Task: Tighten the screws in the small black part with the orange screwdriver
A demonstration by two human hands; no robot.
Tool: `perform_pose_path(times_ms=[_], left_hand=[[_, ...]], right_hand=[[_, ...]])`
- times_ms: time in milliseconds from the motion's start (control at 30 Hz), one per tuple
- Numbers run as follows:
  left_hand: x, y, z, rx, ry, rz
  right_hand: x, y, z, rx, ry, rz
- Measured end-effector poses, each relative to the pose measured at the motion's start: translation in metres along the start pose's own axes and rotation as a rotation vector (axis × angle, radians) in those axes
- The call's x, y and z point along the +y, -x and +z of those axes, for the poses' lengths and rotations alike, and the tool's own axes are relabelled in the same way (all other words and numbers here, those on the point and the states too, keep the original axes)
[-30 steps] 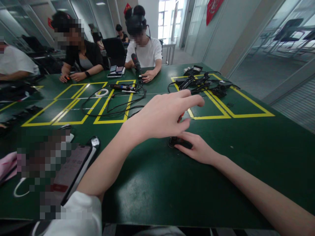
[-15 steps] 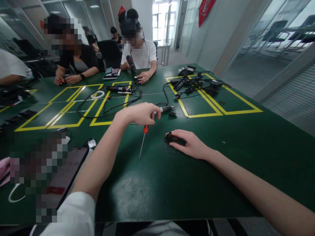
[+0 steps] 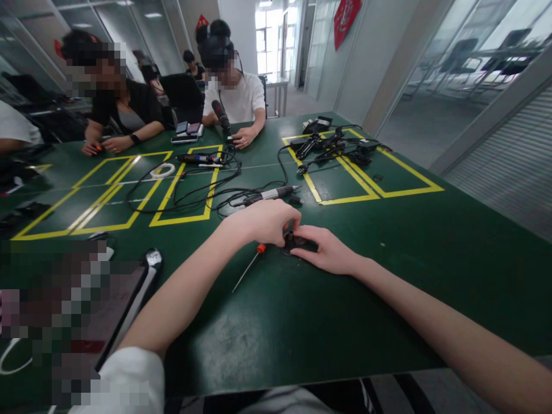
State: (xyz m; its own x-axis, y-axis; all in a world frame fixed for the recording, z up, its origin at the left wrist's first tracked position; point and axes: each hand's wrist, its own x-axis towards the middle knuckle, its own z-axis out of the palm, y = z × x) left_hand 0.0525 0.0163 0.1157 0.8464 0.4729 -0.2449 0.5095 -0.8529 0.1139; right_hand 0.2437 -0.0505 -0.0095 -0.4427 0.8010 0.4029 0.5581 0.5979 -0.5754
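part point(image 3: 290, 242) between my hands | right hand point(image 3: 328, 253) pins it | left hand point(image 3: 263, 221) pinches its top | screwdriver point(image 3: 249, 267) near-left, tip toward me

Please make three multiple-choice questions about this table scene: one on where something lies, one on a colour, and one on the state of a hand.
1. Where does the thin screwdriver lie?
A. on the green table, just left of the hands
B. inside a yellow rectangle
C. on the phone at the left

2. What colour is the screwdriver's handle end?
A. blue
B. orange-red
C. white

3. What is the right hand doing?
A. lifted clear of the table
B. holding a microphone
C. resting on the table, against the small black part

Answers: 1 A, its shaft lies on bare green surface beside the left hand. 2 B, the tip near the left hand is orange-red. 3 C, its fingers lie flat around the black part, which the left hand's fingertips also touch.
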Motion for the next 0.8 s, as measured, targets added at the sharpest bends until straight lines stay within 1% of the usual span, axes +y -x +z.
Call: perform_pose_path(times_ms=[200,467,567,633,800], left_hand=[[0.002,-0.006,0.008,0.029,-0.004,0.043],[0.008,-0.011,0.011,0.127,-0.125,0.053],[0.003,-0.012,0.011,0.117,-0.067,0.061],[-0.002,-0.011,0.011,0.089,-0.018,0.071],[-0.005,-0.012,0.013,0.123,-0.018,0.089]], right_hand=[[0.0,-0.001,-0.002,0.005,-0.034,-0.003],[0.003,-0.004,-0.009,-0.015,-0.003,0.043],[0.005,-0.003,-0.01,-0.016,-0.001,0.044],[0.007,-0.002,-0.01,-0.013,-0.005,0.036],[0.011,-0.001,-0.007,-0.012,-0.04,0.022]])
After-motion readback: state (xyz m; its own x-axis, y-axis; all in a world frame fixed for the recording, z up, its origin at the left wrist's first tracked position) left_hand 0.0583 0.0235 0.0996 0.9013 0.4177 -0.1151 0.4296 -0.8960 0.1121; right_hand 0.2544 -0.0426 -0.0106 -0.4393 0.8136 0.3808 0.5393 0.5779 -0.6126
